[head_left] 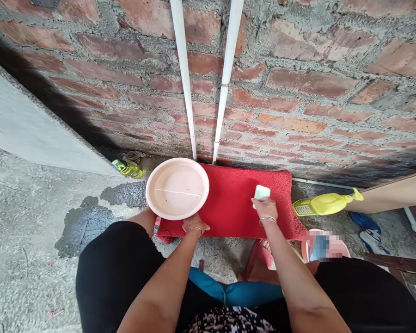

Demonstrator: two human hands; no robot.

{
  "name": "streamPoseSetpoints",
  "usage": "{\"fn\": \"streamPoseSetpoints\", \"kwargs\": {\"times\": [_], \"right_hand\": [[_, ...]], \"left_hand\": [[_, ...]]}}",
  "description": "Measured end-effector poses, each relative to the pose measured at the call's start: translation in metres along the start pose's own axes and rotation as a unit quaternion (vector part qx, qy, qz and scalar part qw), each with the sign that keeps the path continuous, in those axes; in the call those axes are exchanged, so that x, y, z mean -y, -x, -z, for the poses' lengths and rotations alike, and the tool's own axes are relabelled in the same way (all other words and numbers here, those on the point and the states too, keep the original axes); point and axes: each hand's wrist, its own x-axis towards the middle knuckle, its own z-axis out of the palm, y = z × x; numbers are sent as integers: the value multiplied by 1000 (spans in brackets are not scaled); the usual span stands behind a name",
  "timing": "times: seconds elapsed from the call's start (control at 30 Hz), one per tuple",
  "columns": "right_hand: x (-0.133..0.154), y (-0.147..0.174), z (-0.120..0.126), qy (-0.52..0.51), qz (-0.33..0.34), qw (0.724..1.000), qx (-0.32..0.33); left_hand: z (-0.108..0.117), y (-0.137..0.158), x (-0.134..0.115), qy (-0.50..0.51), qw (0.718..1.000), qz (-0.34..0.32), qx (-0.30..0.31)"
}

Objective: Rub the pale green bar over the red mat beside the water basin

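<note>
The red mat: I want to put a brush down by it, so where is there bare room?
The red mat is bare between the pink basin and the right hand with its pale bar. Its right end toward the yellow spray bottle is bare too. The left hand crowds the near edge.

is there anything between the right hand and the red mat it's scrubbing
Only the pale green bar that the right hand holds in its grip, pressed onto the red mat. The rest of the mat beside it is bare up to the bowl, which the left hand touches at the mat's left end.
</note>
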Motion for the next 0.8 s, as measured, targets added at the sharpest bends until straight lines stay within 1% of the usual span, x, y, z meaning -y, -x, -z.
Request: {"fn": "streamPoseSetpoints", "kwargs": {"times": [0.1,0.17,0.23,0.3,0.37,0.4,0.47,0.63,0.8], "right_hand": [[63,38,-29,-21,86,995,44],[98,64,-50,-22,133,988,82],[119,84,-67,-12,176,978,110],[126,92,-76,11,226,967,121],[118,87,-76,44,265,957,114],[110,81,-72,60,273,954,107],[88,64,-61,84,263,957,91],[19,18,-27,101,174,978,56],[-43,-8,-1,80,61,994,33]], "left_hand": [[0,0,0,-7,1000,4,7],[-1,0,0,-8,1000,0,8],[-1,0,1,-12,1000,-8,2],[-1,0,1,-19,1000,-10,1],[0,1,0,-26,1000,-6,6],[0,1,0,-28,1000,-2,9],[0,0,-1,-30,999,3,11],[-1,-2,-1,-23,1000,8,12],[0,-1,0,0,1000,4,-1]]}}
